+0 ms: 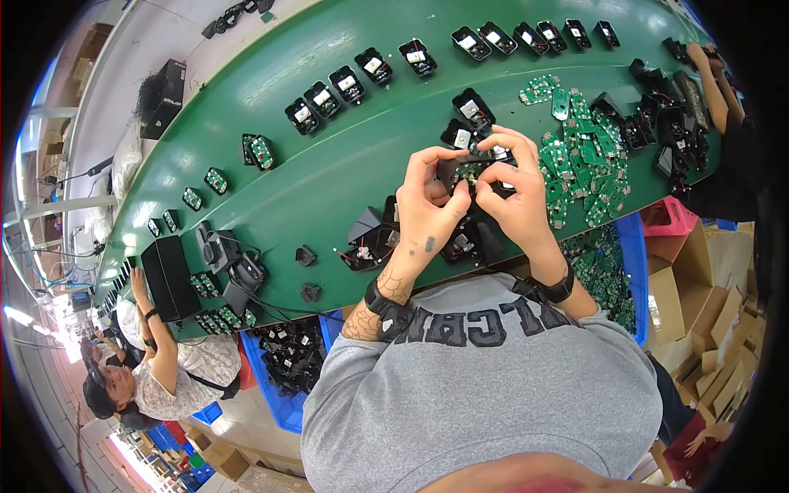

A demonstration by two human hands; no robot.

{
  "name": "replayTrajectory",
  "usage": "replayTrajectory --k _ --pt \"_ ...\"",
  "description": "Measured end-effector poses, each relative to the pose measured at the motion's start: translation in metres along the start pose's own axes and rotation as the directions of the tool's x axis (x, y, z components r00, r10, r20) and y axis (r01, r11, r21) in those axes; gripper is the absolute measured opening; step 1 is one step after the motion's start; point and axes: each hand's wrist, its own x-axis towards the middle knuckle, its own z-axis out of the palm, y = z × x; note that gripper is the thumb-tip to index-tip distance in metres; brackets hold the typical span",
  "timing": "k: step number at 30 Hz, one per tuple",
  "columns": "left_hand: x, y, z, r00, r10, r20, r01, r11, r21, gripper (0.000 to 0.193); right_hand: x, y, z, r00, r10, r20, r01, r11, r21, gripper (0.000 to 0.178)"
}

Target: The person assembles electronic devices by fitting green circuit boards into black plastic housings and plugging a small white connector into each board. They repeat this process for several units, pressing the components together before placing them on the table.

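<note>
Green table before me, a blue bin below its near edge.
A heap of green boards lies to the right. My left hand and right hand curl inward over the table, thumbs and fingertips clamped on a black housing. They cover most of it; what shows inside is probably a circuit board.

A green circuit board is held against a black casing.
</note>
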Motion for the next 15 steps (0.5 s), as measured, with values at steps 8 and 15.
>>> replayTrajectory --k 8,15 --pt "-0.0032 0.0045 0.0028 1.000 -0.016 -0.017 0.017 0.999 0.041 0.040 -0.0007 0.0015 -0.0003 1.000 0.009 -0.017 -0.009 1.000 0.012 0.006" --pt "-0.0053 -0.0011 0.0068 0.998 0.015 -0.068 -0.007 0.993 0.119 0.037 -0.0023 0.0023 0.0029 0.997 0.069 0.021 -0.070 0.997 0.036 0.006"
